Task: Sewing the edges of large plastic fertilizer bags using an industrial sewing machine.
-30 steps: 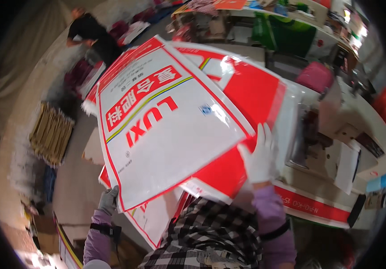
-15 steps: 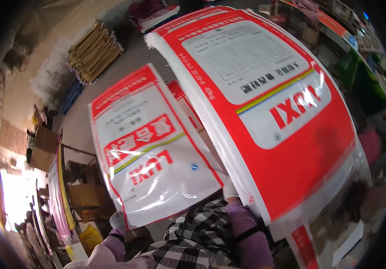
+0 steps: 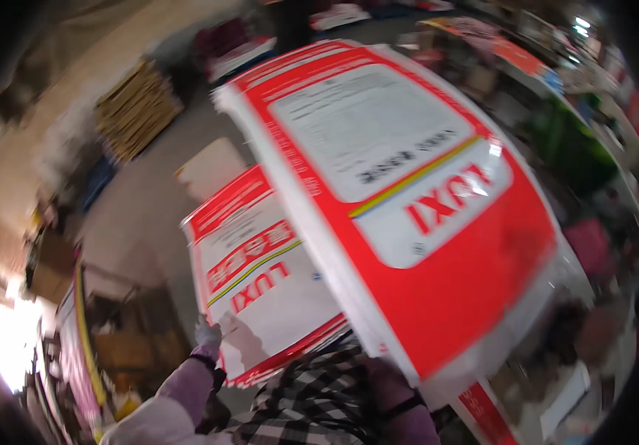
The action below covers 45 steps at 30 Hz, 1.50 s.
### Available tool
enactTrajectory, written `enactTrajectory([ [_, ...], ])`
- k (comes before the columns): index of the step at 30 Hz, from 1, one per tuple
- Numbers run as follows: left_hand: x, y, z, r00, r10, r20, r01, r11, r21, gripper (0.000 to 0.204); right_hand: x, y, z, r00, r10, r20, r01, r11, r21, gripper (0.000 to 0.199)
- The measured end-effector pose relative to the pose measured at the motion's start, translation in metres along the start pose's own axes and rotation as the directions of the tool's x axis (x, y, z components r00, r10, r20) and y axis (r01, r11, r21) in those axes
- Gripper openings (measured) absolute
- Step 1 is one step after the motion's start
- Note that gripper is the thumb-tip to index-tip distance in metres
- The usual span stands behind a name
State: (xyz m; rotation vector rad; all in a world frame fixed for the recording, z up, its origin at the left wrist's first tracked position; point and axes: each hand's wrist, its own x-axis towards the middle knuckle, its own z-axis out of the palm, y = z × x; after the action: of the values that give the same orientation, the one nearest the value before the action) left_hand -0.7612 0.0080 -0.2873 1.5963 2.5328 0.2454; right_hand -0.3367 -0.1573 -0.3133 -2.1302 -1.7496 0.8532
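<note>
A large pile of red and white printed woven sacks [image 3: 468,297] rises on the right, its near edge curving downward. Lower down and to its left lies a stack of similar sacks [image 3: 282,348], partly covered by the bigger pile. Beside the left edge of that lower stack is my left hand [image 3: 207,334], in a pale glove, blurred, with its fingers apart and nothing seen in them. A hand-shaped shadow falls on the top sack. My right forearm, in a purple sleeve, reaches under the large pile's near edge, which hides my right hand.
A bundle of brown folded sacks [image 3: 138,111] stands by the far left wall. A pale flat piece [image 3: 212,170] shows beyond the lower stack. Racks and a cardboard box [image 3: 56,263] are at left. A cluttered table [image 3: 512,55] lies at far right.
The sack held between my two hands has come down onto the lower stack. My left hand has moved up along its edge, and my right hand has gone out of sight. The view has shifted.
</note>
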Motion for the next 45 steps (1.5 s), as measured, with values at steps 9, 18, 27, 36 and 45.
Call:
enactTrajectory([
  [9,-0.241,0.486,-0.166,-0.613,0.701,-0.365,-0.668,-0.706,-0.235,0.038,-0.114,-0.122,-0.305,0.556,0.039,-0.83,0.45,0.826,0.34,0.013],
  [18,-0.376,0.381,-0.052,-0.966,0.251,0.061,-0.244,-0.809,-0.535,0.015,-0.077,-0.067,-0.327,0.923,-0.22,0.316,0.111,0.938,0.329,0.08],
  [27,-0.413,0.383,-0.142,-0.545,-0.156,0.824,-0.835,0.014,-0.55,0.028,-0.072,-0.018,-0.235,0.918,-0.385,0.094,0.017,0.276,0.961,0.055],
  [36,-0.366,0.359,-0.019,-0.817,0.569,0.095,-0.27,-0.231,-0.935,0.029,-0.057,-0.055,-0.287,0.913,-0.393,0.113,0.188,0.649,0.738,0.054],
  [45,-0.359,0.39,-0.061,-0.639,0.726,0.255,-0.142,0.215,-0.966,0.025,-0.076,-0.093,-0.32,0.91,-0.396,-0.121,0.398,0.755,0.52,0.049],
])
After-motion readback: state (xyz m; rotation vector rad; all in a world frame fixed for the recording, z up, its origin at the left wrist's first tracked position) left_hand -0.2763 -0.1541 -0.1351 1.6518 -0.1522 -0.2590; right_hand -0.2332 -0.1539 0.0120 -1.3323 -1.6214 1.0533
